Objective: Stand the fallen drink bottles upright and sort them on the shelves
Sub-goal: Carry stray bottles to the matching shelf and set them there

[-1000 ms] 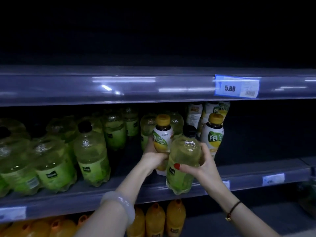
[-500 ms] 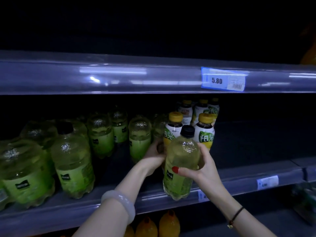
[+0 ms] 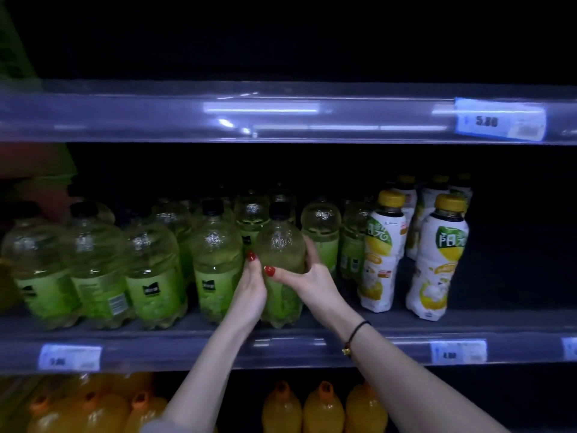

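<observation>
At your nine o'clock the middle shelf (image 3: 193,331) carries a front row of green drink bottles (image 3: 96,270) with black caps, all upright and standing shoulder to shoulder; more of the same stand behind them in the dark, too dim to count. Below that row a price tag (image 3: 70,357) sits in the shelf's front rail; its figures are blurred.

At dead centre your left hand (image 3: 249,295) lies flat against the left flank of one green bottle (image 3: 282,245), fingers up and thumb forward; its red nails show at the bottle's waist. Your right hand (image 3: 312,279) is wrapped round the right flank of the same bottle, thumb across the front, fingers curled behind; so both hands are pressed onto it from either side. The bottle is upright, its base at the front edge of the middle shelf, just beside the green neighbour at its nine o'clock; whether the base rests on the shelf you cannot tell. A black cord bracelet (image 3: 356,334) circles your right wrist.

Towards three o'clock stand white lemon-drink bottles (image 3: 382,257) with yellow caps, upright, apart from the green ones; at one o'clock a blue price label (image 3: 499,120) reads 5.80 on the upper shelf rail (image 3: 262,117).

At six o'clock orange drink bottles (image 3: 323,407) fill the lower shelf.
</observation>
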Action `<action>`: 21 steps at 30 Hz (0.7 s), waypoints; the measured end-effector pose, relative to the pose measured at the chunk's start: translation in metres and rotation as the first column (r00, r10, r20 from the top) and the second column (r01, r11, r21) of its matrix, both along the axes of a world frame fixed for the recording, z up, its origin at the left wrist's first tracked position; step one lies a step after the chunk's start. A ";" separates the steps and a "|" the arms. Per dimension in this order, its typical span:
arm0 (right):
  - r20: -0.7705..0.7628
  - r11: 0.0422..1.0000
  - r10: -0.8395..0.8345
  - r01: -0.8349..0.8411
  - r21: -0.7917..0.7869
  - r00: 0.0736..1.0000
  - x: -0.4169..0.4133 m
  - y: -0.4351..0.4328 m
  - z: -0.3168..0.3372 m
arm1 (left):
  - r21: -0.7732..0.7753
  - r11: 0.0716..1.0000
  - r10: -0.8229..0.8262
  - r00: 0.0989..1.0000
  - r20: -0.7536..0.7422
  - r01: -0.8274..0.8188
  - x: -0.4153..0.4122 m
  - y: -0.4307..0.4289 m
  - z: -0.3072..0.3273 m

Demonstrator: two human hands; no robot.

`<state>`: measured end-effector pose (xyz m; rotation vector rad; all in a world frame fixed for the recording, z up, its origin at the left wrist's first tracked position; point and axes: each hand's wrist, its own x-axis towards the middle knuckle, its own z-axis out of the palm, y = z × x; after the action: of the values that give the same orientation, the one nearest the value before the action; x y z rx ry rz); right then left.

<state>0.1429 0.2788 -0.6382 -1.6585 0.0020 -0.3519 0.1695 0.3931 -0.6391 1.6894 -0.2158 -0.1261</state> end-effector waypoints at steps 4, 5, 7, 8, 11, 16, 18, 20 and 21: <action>-0.037 0.999 0.024 -0.024 -0.021 0.999 0.009 -0.002 -0.002 | -0.007 1.000 0.023 0.999 0.031 -0.022 -0.009 0.000 -0.007; -0.026 0.999 0.016 -0.017 -0.042 1.000 0.010 -0.003 -0.001 | 0.010 0.999 0.034 0.998 0.055 -0.035 -0.010 0.000 -0.008; -0.009 0.997 -0.020 0.019 -0.070 1.000 0.012 -0.005 -0.002 | 0.054 0.996 0.062 0.993 0.103 -0.068 -0.008 -0.002 -0.011; 0.006 0.997 -0.039 0.039 -0.072 0.999 0.012 -0.005 -0.001 | 0.073 0.993 0.082 0.988 0.134 -0.093 -0.008 -0.002 -0.012; 0.025 0.994 -0.061 0.063 -0.093 0.998 0.009 -0.002 0.004 | 0.079 0.979 0.161 0.955 0.251 -0.186 -0.012 -0.001 -0.012; 0.032 0.962 -0.188 0.190 -0.195 0.982 -0.007 0.003 0.031 | 0.063 0.915 0.322 0.814 0.484 -0.399 -0.032 -0.009 0.019; 0.096 0.902 -0.288 0.303 -0.308 0.953 -0.020 0.005 0.049 | 0.036 0.919 0.304 0.762 0.572 -0.393 -0.041 -0.011 0.037; 0.091 0.888 -0.281 0.295 -0.352 0.955 -0.038 0.004 0.075 | -0.008 0.954 0.238 0.739 0.630 -0.300 -0.048 -0.014 0.057; 0.065 0.894 -0.244 0.251 -0.372 0.967 -0.048 0.001 0.093 | -0.009 0.965 0.205 0.735 0.646 -0.261 -0.053 -0.016 0.069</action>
<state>0.0944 0.2802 -0.5453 -2.0456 0.1433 -0.5892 0.1170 0.3767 -0.5701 1.7760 -0.5135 0.6643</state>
